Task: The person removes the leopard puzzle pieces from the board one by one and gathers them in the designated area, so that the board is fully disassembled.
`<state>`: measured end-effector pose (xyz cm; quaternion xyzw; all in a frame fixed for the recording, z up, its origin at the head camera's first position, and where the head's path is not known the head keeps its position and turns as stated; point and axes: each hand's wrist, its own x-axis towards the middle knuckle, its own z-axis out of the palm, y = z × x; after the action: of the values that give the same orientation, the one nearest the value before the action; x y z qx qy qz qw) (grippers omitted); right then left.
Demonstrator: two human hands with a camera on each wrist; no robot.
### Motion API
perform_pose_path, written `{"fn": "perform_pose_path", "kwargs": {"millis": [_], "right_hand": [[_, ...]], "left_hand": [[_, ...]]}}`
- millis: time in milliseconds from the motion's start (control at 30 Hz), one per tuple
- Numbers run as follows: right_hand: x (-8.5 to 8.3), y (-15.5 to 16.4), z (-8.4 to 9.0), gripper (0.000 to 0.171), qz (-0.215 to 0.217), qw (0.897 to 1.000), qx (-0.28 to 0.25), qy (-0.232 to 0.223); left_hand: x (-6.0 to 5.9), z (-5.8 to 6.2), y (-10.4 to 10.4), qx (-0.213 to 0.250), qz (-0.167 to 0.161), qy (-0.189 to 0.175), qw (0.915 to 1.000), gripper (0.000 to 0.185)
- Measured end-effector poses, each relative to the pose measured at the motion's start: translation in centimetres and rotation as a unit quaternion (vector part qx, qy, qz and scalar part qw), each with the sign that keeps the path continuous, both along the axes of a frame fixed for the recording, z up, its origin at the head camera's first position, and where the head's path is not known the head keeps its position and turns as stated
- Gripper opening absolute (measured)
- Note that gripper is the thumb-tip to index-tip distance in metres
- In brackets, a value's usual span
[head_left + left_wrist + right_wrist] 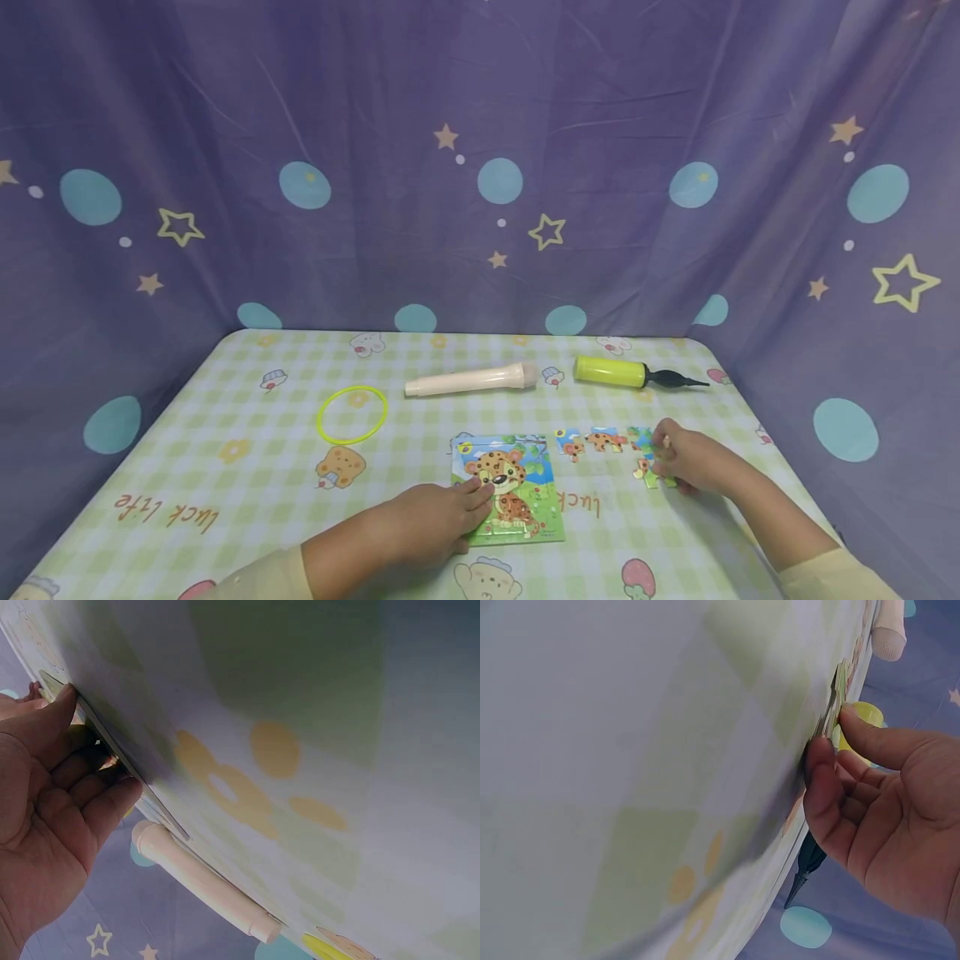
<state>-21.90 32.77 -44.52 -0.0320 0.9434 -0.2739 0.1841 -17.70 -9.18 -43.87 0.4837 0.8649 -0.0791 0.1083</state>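
A puzzle board with a cartoon leopard picture lies flat on the table. My left hand rests on its left side, fingers over the picture and thumb by the edge. The left wrist view shows that board edge-on, with the left hand along its rim. To the board's right, my right hand pinches a puzzle piece at its right side. Thumb and index finger of the right hand meet at thin pieces close over the cloth. Two loose pieces, one puzzle piece and another puzzle piece, lie between board and right hand.
Behind the board lies a pale toy microphone. A yellow hand pump with a black nozzle is at the back right. A yellow ring lies left of the board. A purple curtain surrounds the checked tablecloth.
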Motion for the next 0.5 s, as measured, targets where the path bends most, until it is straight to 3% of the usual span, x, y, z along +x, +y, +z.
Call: {"fn": "perform_pose_path", "kwargs": {"millis": [500], "right_hand": [[-0.19,-0.46,0.06,0.049,0.024,0.998,0.055,0.012]], "left_hand": [[0.1,0.13,0.04,-0.001,0.004,-0.002,1.0,0.058]]}}
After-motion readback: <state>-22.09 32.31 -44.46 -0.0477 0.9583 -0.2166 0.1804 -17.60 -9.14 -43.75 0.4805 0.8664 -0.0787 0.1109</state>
